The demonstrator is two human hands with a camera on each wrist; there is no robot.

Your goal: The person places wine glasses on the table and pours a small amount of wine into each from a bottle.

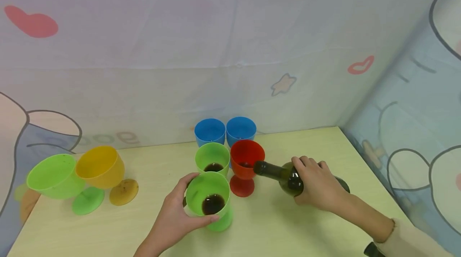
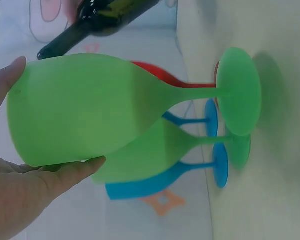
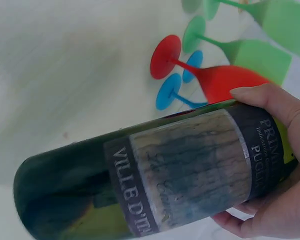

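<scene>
While the left hand (image 1: 176,211) curls its fingers (image 1: 188,179) round a green goblet (image 1: 206,189), the right hand (image 1: 318,185) grips a wine bottle (image 1: 287,175) nearer the tabletop's (image 1: 277,231) right edge.

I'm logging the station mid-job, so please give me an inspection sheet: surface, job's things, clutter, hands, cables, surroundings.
Surface: pale table; no spill visible.
Job's things: front green goblet, rear green goblet and red goblet contain dark liquid; bottle is tilted, mouth upward.
Clutter: two blue goblets behind; left green goblet and yellow goblet stand apart; dark object cut off at lower right.
Hands: left hand holds the front green goblet's bowl; right hand grips the bottle.
Cables: nothing seen.
Surroundings: printed cloth behind and at right.
</scene>
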